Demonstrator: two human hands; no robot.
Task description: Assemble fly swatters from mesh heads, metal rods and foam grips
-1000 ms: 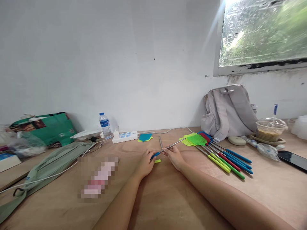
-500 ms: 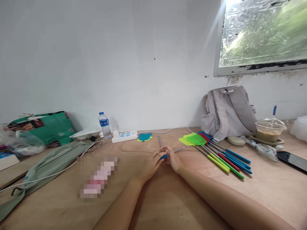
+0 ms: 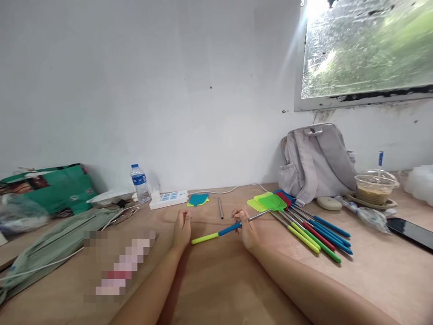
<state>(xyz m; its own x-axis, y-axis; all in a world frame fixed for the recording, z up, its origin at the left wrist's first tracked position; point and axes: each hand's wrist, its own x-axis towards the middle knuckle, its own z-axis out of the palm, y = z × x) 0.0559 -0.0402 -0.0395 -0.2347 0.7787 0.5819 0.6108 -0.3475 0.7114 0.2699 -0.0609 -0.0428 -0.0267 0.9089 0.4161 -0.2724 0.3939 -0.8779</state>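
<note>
My left hand is empty, its fingers loosely bent; my right hand curls about the metal rod beside the blue handle, though I cannot tell whether it grips. The blue handle meets the yellow handle end to end on the near bench. To the right, several swatters look complete; farther off, flat swatter heads and a short tube seem left to fit. Half a second ago my hands were together over the blue handle; now they are apart, exposing the yellow one.
</note>
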